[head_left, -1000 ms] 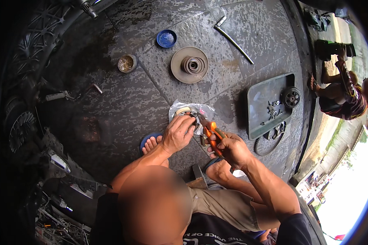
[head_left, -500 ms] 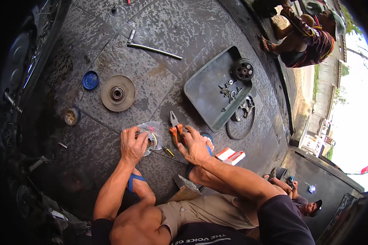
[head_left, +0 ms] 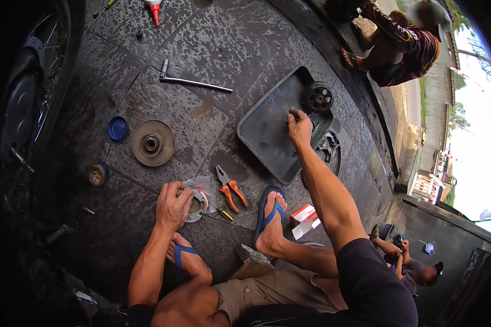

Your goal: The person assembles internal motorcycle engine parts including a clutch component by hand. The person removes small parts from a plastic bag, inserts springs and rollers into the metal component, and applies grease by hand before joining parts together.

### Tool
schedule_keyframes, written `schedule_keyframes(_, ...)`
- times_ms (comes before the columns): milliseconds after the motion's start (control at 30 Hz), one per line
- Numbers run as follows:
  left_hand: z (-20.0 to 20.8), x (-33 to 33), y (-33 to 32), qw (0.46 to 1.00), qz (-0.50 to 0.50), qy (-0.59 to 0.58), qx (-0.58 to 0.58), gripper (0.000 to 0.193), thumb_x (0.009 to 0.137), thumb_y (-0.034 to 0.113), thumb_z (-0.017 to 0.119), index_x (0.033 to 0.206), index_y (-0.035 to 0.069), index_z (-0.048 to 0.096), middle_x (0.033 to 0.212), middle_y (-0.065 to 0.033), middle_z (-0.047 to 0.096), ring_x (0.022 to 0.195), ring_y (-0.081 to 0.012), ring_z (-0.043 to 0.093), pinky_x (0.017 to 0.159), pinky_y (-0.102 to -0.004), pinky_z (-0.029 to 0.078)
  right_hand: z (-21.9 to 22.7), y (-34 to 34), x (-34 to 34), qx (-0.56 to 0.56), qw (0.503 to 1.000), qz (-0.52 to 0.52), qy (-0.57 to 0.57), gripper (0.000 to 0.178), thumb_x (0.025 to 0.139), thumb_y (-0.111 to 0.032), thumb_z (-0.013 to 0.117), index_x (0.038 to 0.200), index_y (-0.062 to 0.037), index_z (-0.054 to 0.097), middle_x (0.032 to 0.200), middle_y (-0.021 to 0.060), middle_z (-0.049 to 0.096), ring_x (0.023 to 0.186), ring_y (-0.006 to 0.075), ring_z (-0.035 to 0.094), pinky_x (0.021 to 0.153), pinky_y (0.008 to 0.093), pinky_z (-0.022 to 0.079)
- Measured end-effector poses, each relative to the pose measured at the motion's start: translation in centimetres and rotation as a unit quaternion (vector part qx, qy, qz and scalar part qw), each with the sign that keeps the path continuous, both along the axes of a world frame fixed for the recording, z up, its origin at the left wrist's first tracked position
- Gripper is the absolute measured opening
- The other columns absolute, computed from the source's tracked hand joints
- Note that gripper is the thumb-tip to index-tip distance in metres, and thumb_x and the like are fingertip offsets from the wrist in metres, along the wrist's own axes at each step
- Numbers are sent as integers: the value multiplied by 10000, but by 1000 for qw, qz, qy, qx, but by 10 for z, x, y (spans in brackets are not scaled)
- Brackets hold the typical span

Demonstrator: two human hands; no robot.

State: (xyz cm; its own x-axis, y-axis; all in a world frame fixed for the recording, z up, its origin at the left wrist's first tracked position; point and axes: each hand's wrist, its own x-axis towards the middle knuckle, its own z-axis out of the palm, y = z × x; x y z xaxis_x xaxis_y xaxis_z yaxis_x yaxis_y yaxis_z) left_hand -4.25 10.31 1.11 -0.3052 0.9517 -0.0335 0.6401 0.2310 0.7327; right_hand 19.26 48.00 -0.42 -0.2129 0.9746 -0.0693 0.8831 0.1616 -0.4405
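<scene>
My left hand [head_left: 173, 207] rests at the near middle of the floor, its fingers curled over a round metal part [head_left: 198, 210] with a pale ring. A clear plastic bag [head_left: 202, 184] lies against that part's far side. To the right, my right hand [head_left: 300, 131] reaches into the dark shallow tray [head_left: 259, 150], fingertips pinched together over the small loose hardware there. Whatever those fingers hold is hidden. Between my hands lie orange-handled pliers [head_left: 230, 188], jaws pointing away from me. A small yellow-and-black tool [head_left: 224, 214] sits just right of the metal part.
A round drum [head_left: 317, 97] sits on the tray's far right corner. Left stand a pulley disc [head_left: 161, 133], a blue lid [head_left: 118, 128] and a small jar [head_left: 98, 174]. Beyond lies an angled socket wrench [head_left: 196, 83]. A red-and-white box [head_left: 305, 220] is beside my right foot. Two people sit to the right.
My right hand has left the pliers and moved away and right into the tray. The pliers now lie free on the floor. My left hand stays at the round metal part.
</scene>
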Motion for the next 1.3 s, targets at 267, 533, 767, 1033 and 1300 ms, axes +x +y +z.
schedule_keyframes(267, 1, -7, -22, 995, 97, -26, -5, 261, 815, 24, 711, 1074, 18, 675, 1052, -148, 595, 970, -336, 605, 821, -426, 515, 18, 24, 9, -57, 996, 6, -61, 286, 858, -206, 686, 1084, -39, 742, 1020, 215, 726, 982, 366, 698, 892, 416, 529)
schedule_keyframes(533, -5, -1, -8, 992, 116, -51, 5, 251, 823, 34, 695, 1071, 5, 671, 1055, -155, 592, 972, -345, 605, 833, -429, 512, 17, -5, 75, 41, 990, 89, -104, 265, 809, -157, 698, 1054, -56, 702, 991, 198, 606, 944, 371, 616, 841, 450, 500)
schedule_keyframes(767, -1, -7, -22, 987, 151, -59, -8, 245, 840, 39, 671, 1082, -2, 672, 1053, -165, 599, 975, -353, 612, 839, -431, 514, 8, -14, 42, -15, 990, 120, -65, 189, 900, -172, 682, 1040, -52, 724, 962, 170, 620, 917, 362, 628, 822, 427, 496)
schedule_keyframes(1033, 5, -12, -10, 988, 127, -81, -16, 281, 836, 69, 705, 1114, 35, 685, 1085, -131, 626, 993, -318, 628, 855, -403, 523, -2, 29, 78, -123, 978, 156, -58, 141, 857, -123, 697, 917, 1, 665, 803, 132, 673, 718, 247, 663, 699, 359, 512)
schedule_keyframes(1300, -5, -6, -15, 999, 10, 0, -41, 294, 826, 107, 717, 1114, 79, 662, 1035, -88, 586, 961, -300, 602, 852, -425, 513, 55, -43, -23, -145, 979, 99, 107, 90, 899, -66, 670, 859, -8, 613, 737, 18, 629, 660, 93, 585, 631, 241, 480)
